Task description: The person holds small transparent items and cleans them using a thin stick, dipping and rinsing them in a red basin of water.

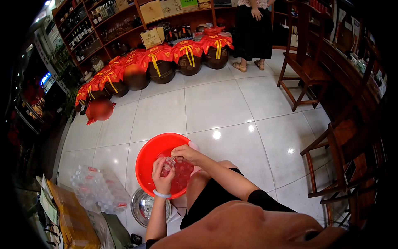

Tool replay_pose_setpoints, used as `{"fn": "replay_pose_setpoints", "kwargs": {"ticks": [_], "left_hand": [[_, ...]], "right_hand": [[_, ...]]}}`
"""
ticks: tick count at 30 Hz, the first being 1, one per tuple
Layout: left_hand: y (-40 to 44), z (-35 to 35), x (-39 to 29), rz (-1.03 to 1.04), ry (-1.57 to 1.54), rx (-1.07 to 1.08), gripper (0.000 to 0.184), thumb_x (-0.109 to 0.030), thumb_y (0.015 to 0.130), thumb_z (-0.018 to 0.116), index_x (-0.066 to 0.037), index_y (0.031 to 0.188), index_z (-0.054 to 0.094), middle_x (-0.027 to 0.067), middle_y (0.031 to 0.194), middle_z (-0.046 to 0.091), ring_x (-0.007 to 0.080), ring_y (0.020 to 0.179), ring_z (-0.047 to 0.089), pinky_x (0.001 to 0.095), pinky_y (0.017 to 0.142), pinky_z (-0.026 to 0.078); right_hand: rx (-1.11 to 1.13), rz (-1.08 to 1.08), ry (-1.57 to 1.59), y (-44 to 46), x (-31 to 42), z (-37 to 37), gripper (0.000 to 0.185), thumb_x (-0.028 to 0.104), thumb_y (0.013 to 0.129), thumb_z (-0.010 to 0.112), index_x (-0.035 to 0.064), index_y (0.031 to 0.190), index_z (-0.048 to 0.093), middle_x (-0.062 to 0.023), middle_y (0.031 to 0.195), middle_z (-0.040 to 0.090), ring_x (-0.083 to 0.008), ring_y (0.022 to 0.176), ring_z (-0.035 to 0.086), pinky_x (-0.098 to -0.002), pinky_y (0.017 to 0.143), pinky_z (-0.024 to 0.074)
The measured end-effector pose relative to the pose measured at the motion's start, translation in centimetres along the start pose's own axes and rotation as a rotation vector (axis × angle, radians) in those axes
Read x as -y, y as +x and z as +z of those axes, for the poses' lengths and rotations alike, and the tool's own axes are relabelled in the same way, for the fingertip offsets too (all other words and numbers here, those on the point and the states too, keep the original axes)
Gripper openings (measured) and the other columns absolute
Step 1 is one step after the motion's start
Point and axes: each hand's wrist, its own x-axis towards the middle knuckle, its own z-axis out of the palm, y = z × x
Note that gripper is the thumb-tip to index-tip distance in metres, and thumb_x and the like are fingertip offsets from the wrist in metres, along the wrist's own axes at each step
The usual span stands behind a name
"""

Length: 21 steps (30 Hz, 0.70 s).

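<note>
Over a red plastic basin, my left hand, with a pale bangle at its wrist, curls around a small clear, glass-like object. My right hand is closed at the upper end of the same object, its fingers pinched together. The object's exact kind is too small to make out. Below the hands, the basin holds water and several clear pieces that look pinkish against the red. Beside the basin, close to my left forearm, stands a round metal bowl with shiny things in it.
Plastic-wrapped clear bottles and a cardboard box are at the left. Dark jars with red cloth covers line the back, before bottle shelves. A person stands there. Wooden chairs are on the right.
</note>
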Motion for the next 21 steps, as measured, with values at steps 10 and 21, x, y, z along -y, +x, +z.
{"fn": "replay_pose_setpoints", "kwargs": {"ticks": [10,21], "left_hand": [[-0.5,-0.4,0.5,-0.069,-0.001,0.042,0.04,0.003,0.063,0.061,0.001,0.102,0.055,0.0115,0.101,0.05,0.019,0.09,0.052,0.0265,0.075,0.043],[0.2,-0.1,0.6,-0.125,-0.21,-0.003,0.039,0.006,0.066,0.059,0.002,0.105,0.053,0.0088,0.106,0.049,0.0137,0.087,0.052,0.0211,0.071,0.044]], "right_hand": [[-0.059,-0.188,-0.436,0.3,-1.0,0.0,0.013,0.015,0.081,0.055,0.0036,0.076,0.058,0.003,0.06,0.048,-0.0051,0.056,0.04,-0.0203,0.051,0.0329],[0.03,0.082,0.206,-0.2,0.2,-0.1,0.012,0.014,0.082,0.054,0.0053,0.073,0.054,0.0008,0.065,0.049,-0.0068,0.053,0.036,-0.0209,0.051,0.0328]]}}
